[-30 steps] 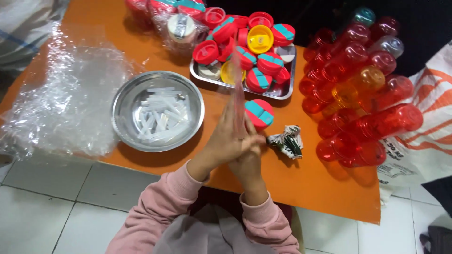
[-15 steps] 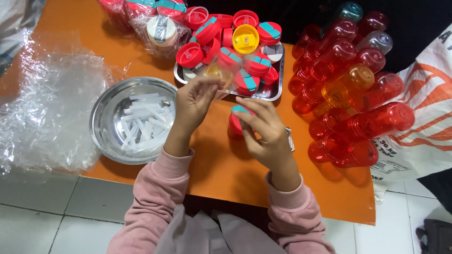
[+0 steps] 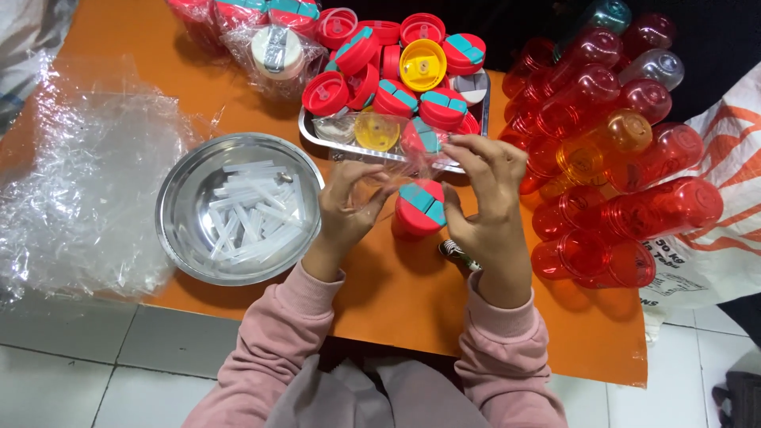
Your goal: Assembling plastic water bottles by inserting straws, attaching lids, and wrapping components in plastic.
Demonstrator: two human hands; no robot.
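A red lid with a teal flap (image 3: 420, 209) stands on the orange table (image 3: 380, 301) between my hands. My left hand (image 3: 347, 208) and my right hand (image 3: 490, 198) each pinch an edge of a thin clear plastic bag (image 3: 396, 158), stretched between them just above the lid. My right thumb rests against the lid's side. A small black-and-white clip-like piece (image 3: 455, 250) lies half hidden under my right hand.
Left of my hands sits a round metal bowl (image 3: 168, 238) of white sticks. Behind them a metal tray (image 3: 311, 133) holds several red, teal and yellow lids. Red transparent bottles (image 3: 618, 198) crowd the right side. Crumpled clear plastic (image 3: 79, 182) covers the left.
My hands were pressed together beside the lid, then came apart. Now both hold the clear bag spread over the lid.
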